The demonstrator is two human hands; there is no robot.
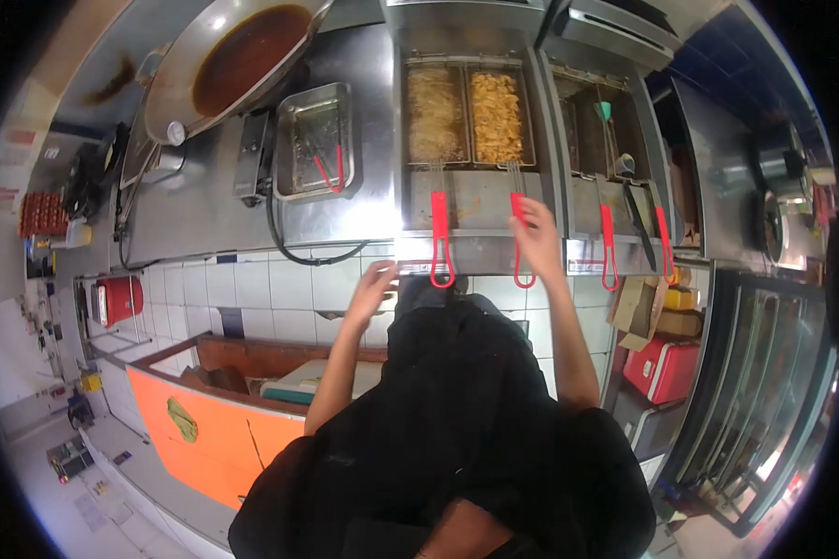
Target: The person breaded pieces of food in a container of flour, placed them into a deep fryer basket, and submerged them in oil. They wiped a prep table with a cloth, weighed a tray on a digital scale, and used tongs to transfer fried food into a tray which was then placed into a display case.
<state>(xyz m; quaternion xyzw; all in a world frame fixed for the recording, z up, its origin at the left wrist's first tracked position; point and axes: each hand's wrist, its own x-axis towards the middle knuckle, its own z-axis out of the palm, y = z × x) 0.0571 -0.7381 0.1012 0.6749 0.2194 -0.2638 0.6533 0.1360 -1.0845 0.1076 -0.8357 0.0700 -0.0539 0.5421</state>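
My right hand (537, 234) is at the red grip (517, 202) of a fry basket, its fingers loosely bent and covering part of that grip. Whether it grasps or only brushes the handle is unclear. The basket holds golden fried pieces (496, 119) and sits in the deep fryer (482, 227). Beside it, a second basket stands in bubbling, foamy oil (435, 115), its red handle (440, 230) untouched. My left hand (373, 292) hangs near the fryer's front edge, fingers apart, holding nothing.
Left of the fryer, a steel pan (286, 183) holds red-handled tongs (338, 168). Farther back stands a large wok (171, 105) of brown liquid with a dial thermometer (175, 133). A second fryer (580, 227) with red-handled baskets is on the right. An orange-fronted counter (189, 440) lies behind me, left.
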